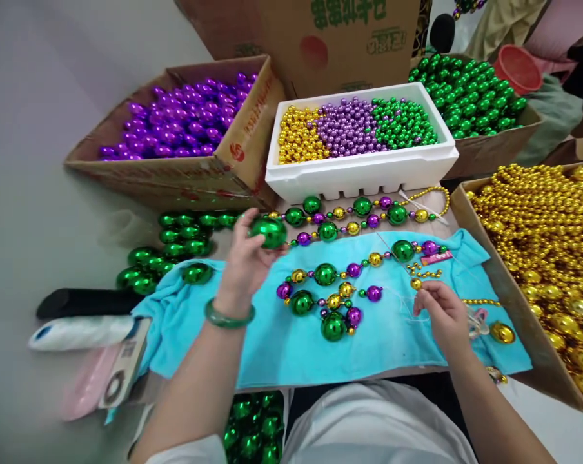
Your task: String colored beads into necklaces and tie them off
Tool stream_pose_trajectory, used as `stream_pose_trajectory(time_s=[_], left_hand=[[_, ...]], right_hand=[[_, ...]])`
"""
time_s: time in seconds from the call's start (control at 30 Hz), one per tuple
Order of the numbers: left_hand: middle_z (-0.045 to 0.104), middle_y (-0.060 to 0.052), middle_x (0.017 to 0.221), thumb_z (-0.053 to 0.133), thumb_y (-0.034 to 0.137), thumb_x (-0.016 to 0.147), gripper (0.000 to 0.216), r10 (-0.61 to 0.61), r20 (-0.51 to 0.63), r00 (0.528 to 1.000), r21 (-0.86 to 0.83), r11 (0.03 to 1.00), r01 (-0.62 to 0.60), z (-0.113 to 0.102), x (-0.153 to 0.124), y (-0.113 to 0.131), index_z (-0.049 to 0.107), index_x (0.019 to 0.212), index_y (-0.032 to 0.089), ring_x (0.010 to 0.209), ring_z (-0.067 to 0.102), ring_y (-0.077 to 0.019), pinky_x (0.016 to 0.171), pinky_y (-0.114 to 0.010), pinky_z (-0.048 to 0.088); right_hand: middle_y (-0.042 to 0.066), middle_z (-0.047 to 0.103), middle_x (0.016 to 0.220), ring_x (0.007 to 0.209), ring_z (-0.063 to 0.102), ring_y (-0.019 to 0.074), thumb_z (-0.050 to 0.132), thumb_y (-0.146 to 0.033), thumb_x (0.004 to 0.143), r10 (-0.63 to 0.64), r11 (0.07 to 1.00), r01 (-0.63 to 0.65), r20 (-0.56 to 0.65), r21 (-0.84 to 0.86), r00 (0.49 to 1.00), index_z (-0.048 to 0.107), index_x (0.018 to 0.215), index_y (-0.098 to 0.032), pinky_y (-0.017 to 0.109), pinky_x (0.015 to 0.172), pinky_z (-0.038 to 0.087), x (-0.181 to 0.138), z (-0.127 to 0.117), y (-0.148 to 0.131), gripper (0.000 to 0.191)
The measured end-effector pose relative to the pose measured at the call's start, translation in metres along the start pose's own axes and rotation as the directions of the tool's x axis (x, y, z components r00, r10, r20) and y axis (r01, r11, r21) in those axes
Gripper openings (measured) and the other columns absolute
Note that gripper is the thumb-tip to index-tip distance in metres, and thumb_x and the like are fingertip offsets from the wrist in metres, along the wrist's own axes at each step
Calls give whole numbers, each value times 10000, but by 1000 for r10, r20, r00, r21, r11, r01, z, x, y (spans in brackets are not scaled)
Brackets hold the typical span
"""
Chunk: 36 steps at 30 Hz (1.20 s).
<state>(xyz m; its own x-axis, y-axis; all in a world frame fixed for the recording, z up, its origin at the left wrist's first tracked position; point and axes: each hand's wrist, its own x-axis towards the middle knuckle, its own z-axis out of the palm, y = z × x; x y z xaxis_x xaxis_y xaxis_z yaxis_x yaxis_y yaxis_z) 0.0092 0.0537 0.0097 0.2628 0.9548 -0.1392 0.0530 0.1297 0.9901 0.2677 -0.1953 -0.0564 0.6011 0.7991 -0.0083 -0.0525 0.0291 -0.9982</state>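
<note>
My left hand, with a green bangle at the wrist, is closed around a large shiny green bead above the left part of the turquoise towel. On the right, my right hand pinches a thin clear thread, and a small gold bead shows at its fingertips. Between the hands, a winding strand of green, gold and purple beads lies on the towel. A single green bead rests on the towel's left end. Small gold beads lie just beyond my right hand.
A white foam box of sorted small beads stands behind. Cardboard boxes hold purple beads, green beads and gold bead strings. Beaded strands cross the table's far side. Loose green beads and a black-handled object are left.
</note>
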Motion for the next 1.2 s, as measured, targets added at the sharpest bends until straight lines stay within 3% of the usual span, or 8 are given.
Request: stream_pose_trajectory(time_s=[0.1, 0.17, 0.37, 0.53, 0.73, 0.9, 1.1, 1.2], left_hand=[[691, -20, 1030, 625, 379, 709, 563, -130, 283, 950, -344, 911, 227, 50, -30, -9, 534, 1262, 324, 731, 670, -157, 626, -273, 531], [696, -57, 1031, 637, 367, 704, 561, -146, 371, 917, -501, 800, 330, 75, -40, -18, 551, 1246, 253, 716, 674, -164, 613, -256, 526], [707, -99, 978, 607, 329, 812, 294, -249, 365, 897, -737, 511, 442, 115, -43, -30, 635, 1016, 119, 824, 691, -197, 658, -236, 539], [704, -82, 882, 606, 306, 849, 195, -344, 299, 890, -810, 401, 428, 131, -47, -28, 632, 908, 121, 838, 687, -176, 714, -235, 556], [696, -55, 882, 587, 270, 868, 143, -370, 217, 903, -850, 383, 361, 139, -52, -25, 624, 881, 132, 873, 675, -160, 862, -297, 565], [696, -49, 904, 573, 255, 880, 128, -362, 191, 912, -847, 409, 340, 141, -54, -24, 624, 878, 137, 888, 668, -156, 894, -313, 556], [687, -43, 920, 598, 275, 855, 140, -317, 187, 930, -817, 475, 326, 141, -54, -30, 623, 892, 142, 912, 666, -171, 885, -303, 539], [668, -21, 952, 668, 252, 793, 163, -220, 138, 966, -781, 576, 243, 142, -56, -33, 606, 924, 177, 923, 646, -151, 914, -312, 515]], right_hand=[[-24, 582, 602, 528, 558, 109, 605, -299, 895, -25, 999, 26, 25, -33, 999, 623, 873, -187, 237, 526, 458, -7, 2, 1, 115], [-21, 581, 605, 532, 554, 106, 610, -291, 894, -45, 997, 48, 42, -64, 998, 632, 879, -189, 229, 519, 456, -13, -1, 2, 105], [-18, 559, 599, 532, 538, 105, 598, -284, 904, -48, 985, 70, 140, -160, 989, 636, 879, -193, 220, 503, 440, -30, -15, 8, 101], [-23, 536, 619, 530, 516, 99, 594, -290, 909, -8, 971, 51, 183, -232, 983, 640, 904, -197, 222, 497, 419, -35, -16, 15, 104], [-30, 528, 623, 532, 492, 95, 594, -291, 911, 16, 978, 19, 164, -210, 986, 643, 918, -204, 228, 512, 407, -34, -14, 21, 100], [-28, 531, 613, 523, 488, 97, 608, -307, 898, 22, 979, 5, 128, -204, 992, 650, 914, -198, 230, 502, 403, -31, -15, 23, 118], [2, 578, 634, 552, 521, 117, 623, -367, 868, 25, 969, 2, 104, -248, 994, 663, 870, -183, 235, 502, 421, -30, -16, 20, 189], [4, 586, 633, 557, 534, 121, 626, -378, 860, 27, 965, -2, 96, -260, 995, 668, 863, -185, 232, 497, 420, -29, -17, 19, 198]])
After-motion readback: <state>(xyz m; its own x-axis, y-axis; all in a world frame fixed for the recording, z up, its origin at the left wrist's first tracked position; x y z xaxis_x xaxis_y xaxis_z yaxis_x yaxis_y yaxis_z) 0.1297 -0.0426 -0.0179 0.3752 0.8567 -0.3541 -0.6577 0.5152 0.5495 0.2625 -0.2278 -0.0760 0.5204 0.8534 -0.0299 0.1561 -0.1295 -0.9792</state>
